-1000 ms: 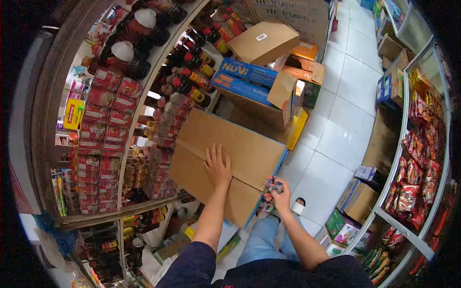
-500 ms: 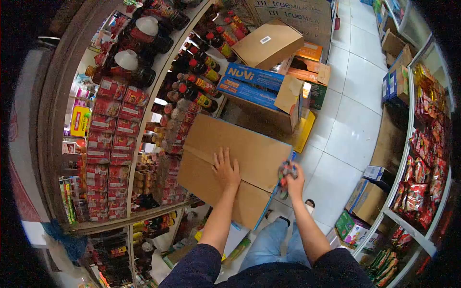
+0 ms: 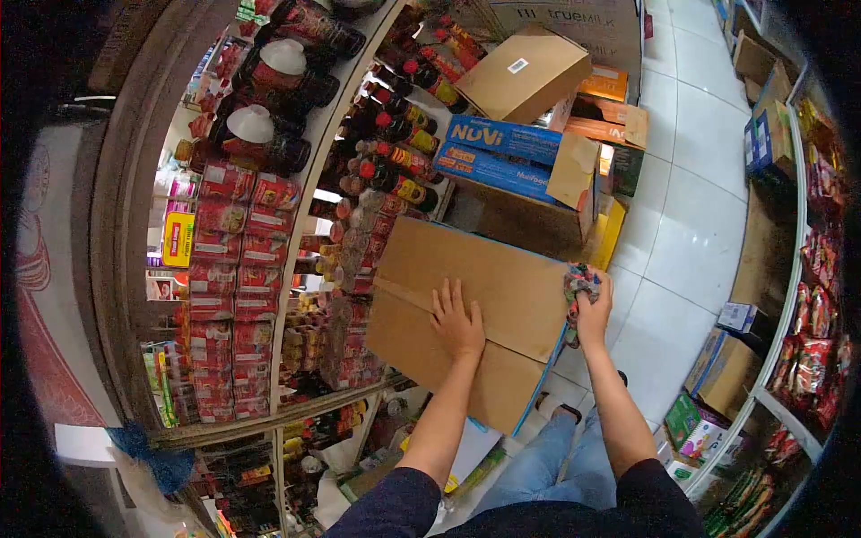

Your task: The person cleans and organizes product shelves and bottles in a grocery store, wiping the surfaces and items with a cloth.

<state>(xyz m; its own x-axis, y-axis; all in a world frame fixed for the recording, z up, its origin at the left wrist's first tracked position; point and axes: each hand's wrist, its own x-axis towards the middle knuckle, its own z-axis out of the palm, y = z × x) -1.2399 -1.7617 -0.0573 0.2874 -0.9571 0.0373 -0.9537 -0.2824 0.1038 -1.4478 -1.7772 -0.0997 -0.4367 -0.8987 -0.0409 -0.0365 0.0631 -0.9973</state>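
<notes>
A closed brown cardboard box (image 3: pixel 484 260) with blue edges stands in front of me. My left hand (image 3: pixel 459 325) lies on its top with the fingers spread, holding nothing. At the box's right edge, my right hand (image 3: pixel 593 309) is closed round a crumpled multicoloured cloth (image 3: pixel 578 289). The cloth touches the box's upper right corner and hangs a little down its side. Part of the cloth is hidden by my fingers.
Behind the box stands a blue NuVi carton (image 3: pixel 502 148), with a plain brown box (image 3: pixel 525 72) on top. Shelves of bottles and red packs (image 3: pixel 235 296) line the left. White tiled floor (image 3: pixel 686 233) runs along the right, beside a shelf of red bags (image 3: pixel 812 332).
My right hand has moved the cloth up along the box's right edge to the corner. The left hand stays flat on the box top. The whole view has shifted slightly.
</notes>
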